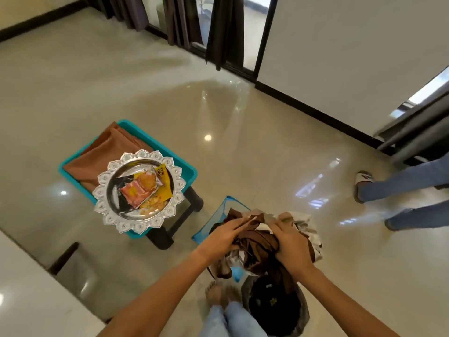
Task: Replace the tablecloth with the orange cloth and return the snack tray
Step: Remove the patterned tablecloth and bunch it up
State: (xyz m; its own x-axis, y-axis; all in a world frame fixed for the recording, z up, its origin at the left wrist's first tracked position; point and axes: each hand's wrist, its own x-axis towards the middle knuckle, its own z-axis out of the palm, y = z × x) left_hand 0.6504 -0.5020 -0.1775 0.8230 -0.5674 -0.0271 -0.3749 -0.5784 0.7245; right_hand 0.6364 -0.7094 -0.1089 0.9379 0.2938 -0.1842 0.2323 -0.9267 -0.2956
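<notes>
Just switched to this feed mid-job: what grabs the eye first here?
The ornate silver scalloped snack tray with bright packets, resting on a teal plastic tray beside a folded orange-brown cloth, left of centre. Lower right, both hands grip a bunched brown satin cloth.

Yellow snack packet [163,175] reads "THE", perhaps "DAI"; rest illegible.

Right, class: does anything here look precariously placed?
Yes. The silver snack tray sits on the folded orange cloth in the teal bin, overhanging its near rim, so it could tip.
</notes>
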